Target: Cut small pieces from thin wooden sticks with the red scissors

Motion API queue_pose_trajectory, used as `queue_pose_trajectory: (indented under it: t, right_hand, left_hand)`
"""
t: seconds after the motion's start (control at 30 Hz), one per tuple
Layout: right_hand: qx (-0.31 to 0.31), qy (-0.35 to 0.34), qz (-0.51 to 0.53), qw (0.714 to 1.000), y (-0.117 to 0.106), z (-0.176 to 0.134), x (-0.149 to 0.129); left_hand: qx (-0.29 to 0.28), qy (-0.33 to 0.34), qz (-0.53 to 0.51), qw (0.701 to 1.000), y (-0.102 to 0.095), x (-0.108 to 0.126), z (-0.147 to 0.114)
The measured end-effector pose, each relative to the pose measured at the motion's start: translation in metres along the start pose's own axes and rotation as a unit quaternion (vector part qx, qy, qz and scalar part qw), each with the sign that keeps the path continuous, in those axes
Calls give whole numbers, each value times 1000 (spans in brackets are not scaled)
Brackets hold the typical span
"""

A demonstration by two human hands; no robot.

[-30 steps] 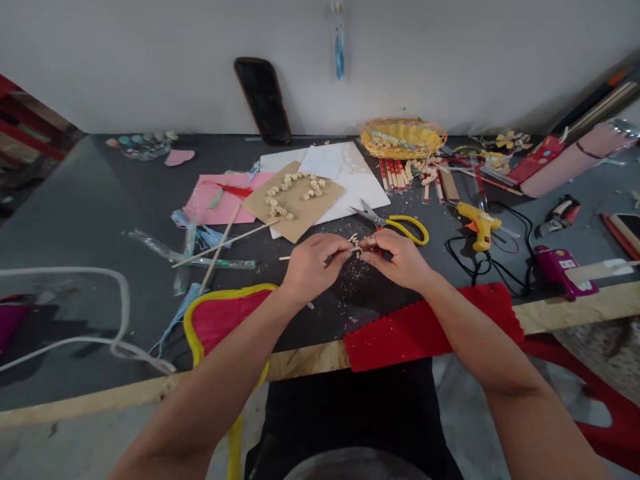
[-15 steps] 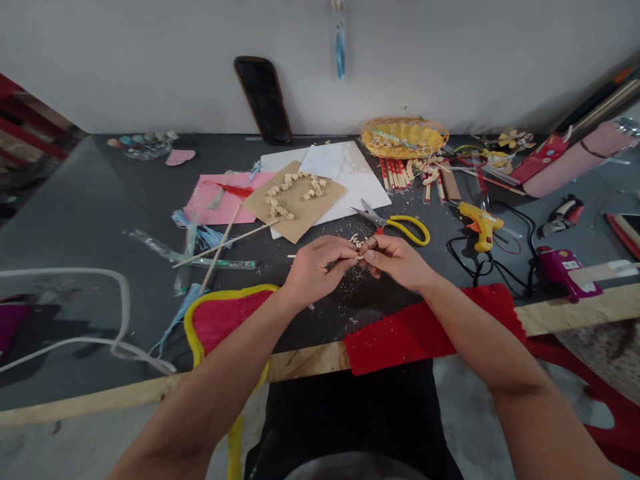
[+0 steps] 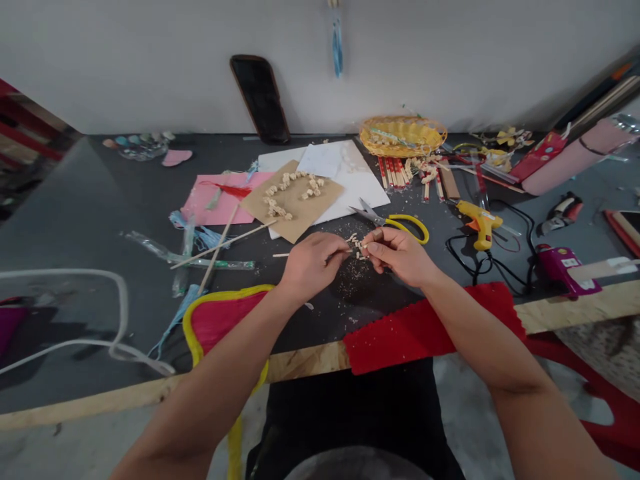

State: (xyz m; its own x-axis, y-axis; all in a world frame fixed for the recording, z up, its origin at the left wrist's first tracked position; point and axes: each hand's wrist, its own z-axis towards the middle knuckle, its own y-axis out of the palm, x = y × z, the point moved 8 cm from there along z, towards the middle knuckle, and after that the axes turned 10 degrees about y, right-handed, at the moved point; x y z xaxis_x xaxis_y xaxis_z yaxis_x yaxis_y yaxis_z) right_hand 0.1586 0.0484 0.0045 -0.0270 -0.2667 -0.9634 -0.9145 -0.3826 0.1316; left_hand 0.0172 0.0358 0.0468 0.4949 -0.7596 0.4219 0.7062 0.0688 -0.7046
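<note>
Both my hands are over the dark tabletop, fingertips a little apart. My left hand (image 3: pixel 313 265) is closed in a pinch on a thin wooden stick (image 3: pixel 281 255), whose pale end pokes out to its left. Between the thumb and fingers of my right hand (image 3: pixel 397 255) is a small pale wooden piece (image 3: pixel 365 247), mostly covered. Short cut stick pieces (image 3: pixel 354 240) and pale crumbs lie between and below the hands. Just beyond my right hand rest scissors (image 3: pixel 407 225) with yellow handles.
Knobbly pale clusters (image 3: pixel 277 209) sit on brown card (image 3: pixel 305 217) over white sheets. Behind are a yellow basket (image 3: pixel 365 137), red-and-pale sticks (image 3: pixel 395 173) and a leaning phone (image 3: pixel 261 100). A glue gun (image 3: pixel 480 223) with cord lies right; red felt (image 3: pixel 400 337) lies at the front edge.
My hands have moved apart from touching fingertips. The left has shifted slightly left, and the stick end behind it shows further out. The small piece stays in my right fingers.
</note>
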Motion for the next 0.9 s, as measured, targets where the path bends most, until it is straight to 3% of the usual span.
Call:
queue_pose_trajectory:
  t: [0.07, 0.13, 0.2, 0.27, 0.43, 0.63, 0.83, 0.9]
  right_hand:
    - [52, -53, -110, 991, -6, -1, -6]
    - [99, -137, -248, 954, -6, -6, -17]
    - [113, -211, -356, 903, 1, -11, -24]
    - [106, -248, -405, 873, 7, -14, -25]
    - [136, -313, -377, 861, 12, -24, -35]
    - [152, -356, -353, 852, 17, -33, -42]
    - [122, -359, -384, 842, 23, -34, -43]
    - [138, -357, -404, 831, 18, -34, -46]
  left_hand:
    - [-69, -9, 30, 997, 14, -9, -3]
    - [-101, -11, 37, 994, 20, -14, -5]
    - [-95, -12, 34, 995, 19, -14, -4]
    - [-75, -23, 23, 997, 14, -13, -3]
    - [-24, -126, -126, 984, 11, -16, -4]
    - [28, -228, -339, 913, 20, -17, -11]
    - [57, -285, -441, 849, 28, -21, -15]
    - [67, -309, -484, 816, 31, -23, -17]
